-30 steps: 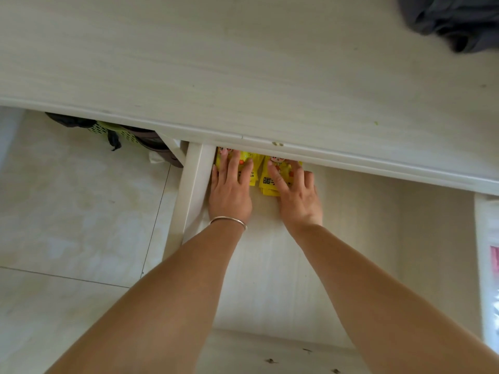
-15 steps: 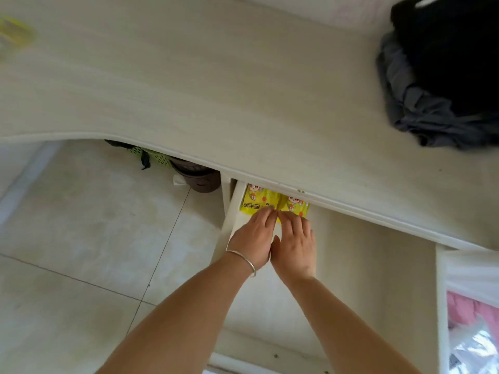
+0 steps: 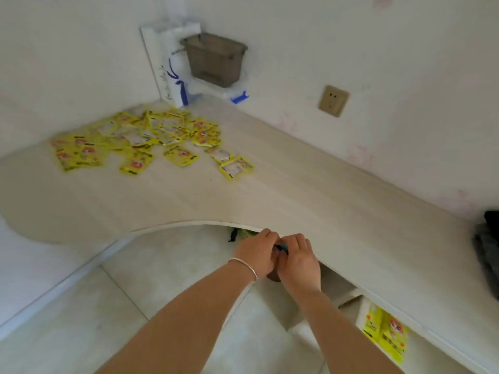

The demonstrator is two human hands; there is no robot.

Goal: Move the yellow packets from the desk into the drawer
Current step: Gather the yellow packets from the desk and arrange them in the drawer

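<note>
Head view: both hands, left hand [image 3: 255, 252] and right hand [image 3: 298, 259], meet at the desk [image 3: 310, 190] edge, centre frame, fingers curled; whether they hold something, I cannot tell. Many yellow packets [image 3: 151, 139] lie at upper left, a few in the drawer [image 3: 384, 333] at lower right. I judge this a pause between loads; next comes a reach to the pile.

Packet pile [image 3: 140, 139] on counter [image 3: 297, 190] motion-blurred, print unreadable, overlaps too many to count. Drawer [image 3: 421, 354] mostly hidden under counter edge; only two packets inside [image 3: 384, 334] show, lower parts blurred. Small dark-teal item [image 3: 280, 247] pinched between left hand [image 3: 256, 251] and right hand [image 3: 298, 261], mostly covered, can't identify. Dark cloth [image 3: 488, 249] cut by right frame edge. Dark objects under counter [image 3: 237, 234] mostly hidden.
</note>
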